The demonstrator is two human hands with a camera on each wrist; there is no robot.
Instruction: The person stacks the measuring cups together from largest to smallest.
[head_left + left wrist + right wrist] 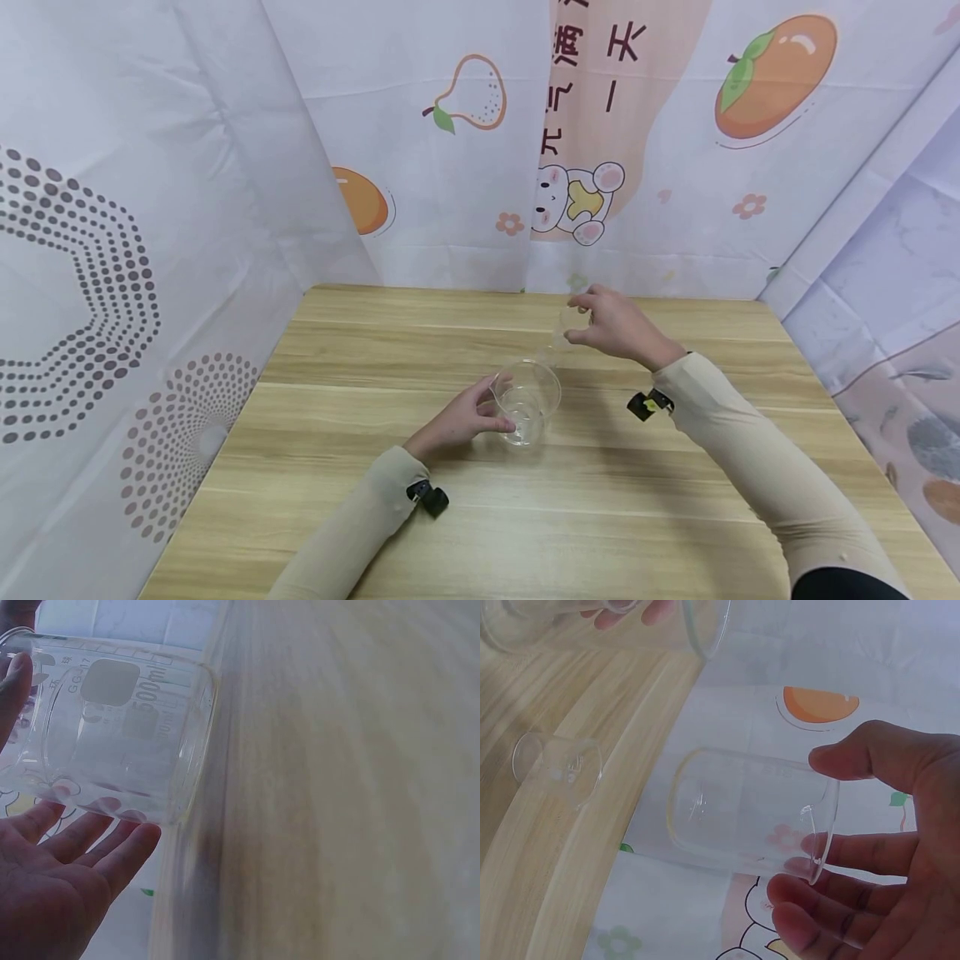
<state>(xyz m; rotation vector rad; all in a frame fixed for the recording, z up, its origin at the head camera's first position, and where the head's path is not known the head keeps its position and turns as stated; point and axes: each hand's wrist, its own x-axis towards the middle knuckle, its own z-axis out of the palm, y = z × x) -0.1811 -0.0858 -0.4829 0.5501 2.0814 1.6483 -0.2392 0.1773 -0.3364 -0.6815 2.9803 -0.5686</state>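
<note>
My left hand point(467, 414) grips a large clear glass beaker point(547, 387) round its side, thumb in front and fingers behind. Markings reading 500ml show on the beaker point(111, 681) in the left wrist view, and a smaller glass outline appears inside it. Farther back and to the right, my right hand point(621, 327) pinches a smaller clear beaker point(750, 814) near its rim, thumb on one side and fingertips on the other, above the tabletop. A still smaller glass beaker point(559, 766) stands on the table between the two, behind the large beaker.
The wood-grain table point(375, 333) carries the glassware. A white printed curtain point(450, 208) hangs along its back edge, with more patterned cloth point(187, 250) on the left and marbled cloth point(900, 258) on the right.
</note>
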